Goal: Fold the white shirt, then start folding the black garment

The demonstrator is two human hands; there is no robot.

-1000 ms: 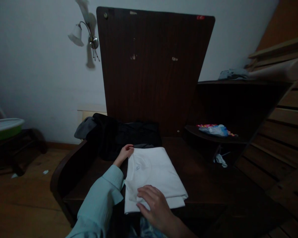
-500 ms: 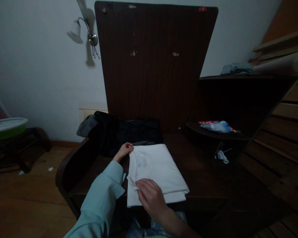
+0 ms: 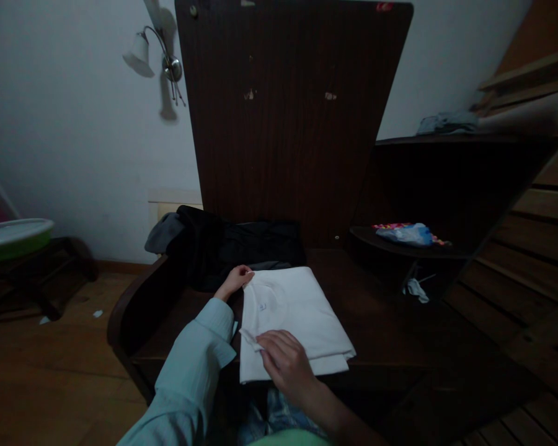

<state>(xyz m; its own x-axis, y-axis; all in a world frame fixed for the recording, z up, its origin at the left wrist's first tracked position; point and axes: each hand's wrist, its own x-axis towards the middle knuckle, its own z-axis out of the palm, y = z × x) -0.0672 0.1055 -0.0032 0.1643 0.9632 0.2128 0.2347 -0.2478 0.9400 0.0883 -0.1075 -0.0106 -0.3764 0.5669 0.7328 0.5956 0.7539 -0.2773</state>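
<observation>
A folded white T-shirt lies on the dark wooden bench, its round neckline and small label towards the left. My left hand pinches the shirt's far left corner between thumb and fingers. At the near left corner, my right hand grips a bit of the top layer, which is lifted slightly off the layer beneath. Part of the shirt's near side is hidden behind the right hand.
Black clothes are heaped behind the shirt against the tall dark panel. To the right, a corner shelf holds a plastic bag. The bench's curved armrest rises on the left. A green basin stands further left.
Both hands keep their hold on the shirt and have hardly moved. The whole view has shifted slightly.
</observation>
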